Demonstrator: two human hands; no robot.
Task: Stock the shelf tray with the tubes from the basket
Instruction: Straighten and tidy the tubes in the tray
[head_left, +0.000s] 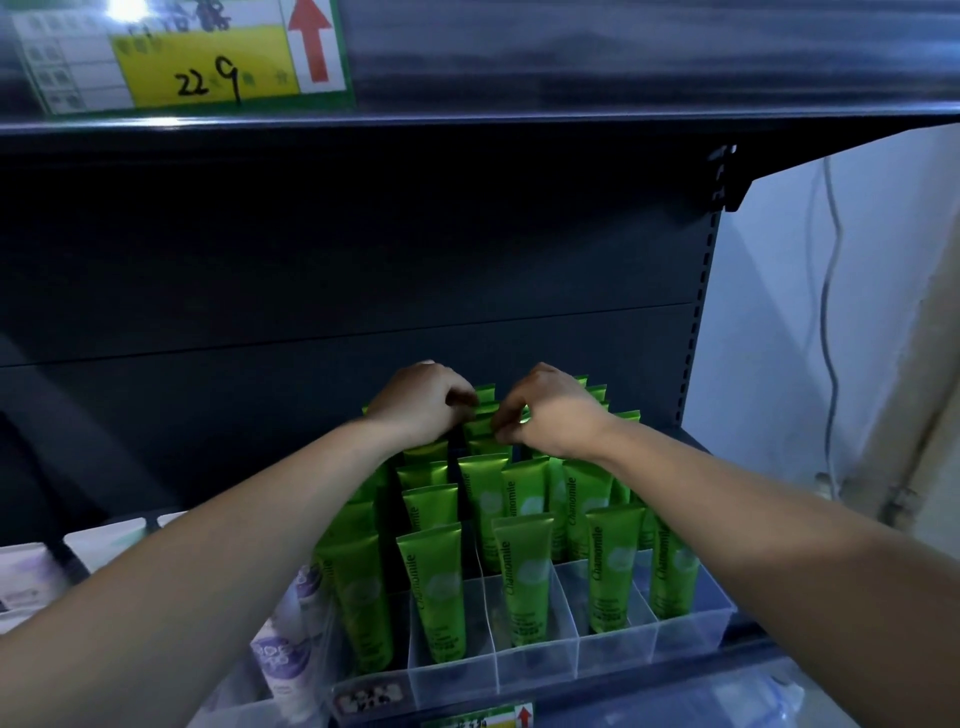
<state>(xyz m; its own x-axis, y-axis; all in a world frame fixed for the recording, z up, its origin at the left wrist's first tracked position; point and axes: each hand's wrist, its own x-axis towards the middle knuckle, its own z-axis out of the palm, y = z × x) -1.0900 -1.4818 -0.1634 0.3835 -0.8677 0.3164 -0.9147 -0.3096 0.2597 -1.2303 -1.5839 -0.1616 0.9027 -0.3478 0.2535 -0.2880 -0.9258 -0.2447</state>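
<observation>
Arms outstretched; left hand (422, 401), right hand (553, 413) — pinching rear tubes (484, 393).

Head-worn view, facing forward and down, close over shelf tray (537, 670)

Both bare forearms reach forward and converge, wrists bent slightly down. The left hand (423, 402) and right hand (553, 413) sit knuckles-up, nearly touching, with fingers curled down and inward. The right thumb and forefinger draw together as in a pinch, but whether either hand actually grips anything cannot be told.
</observation>
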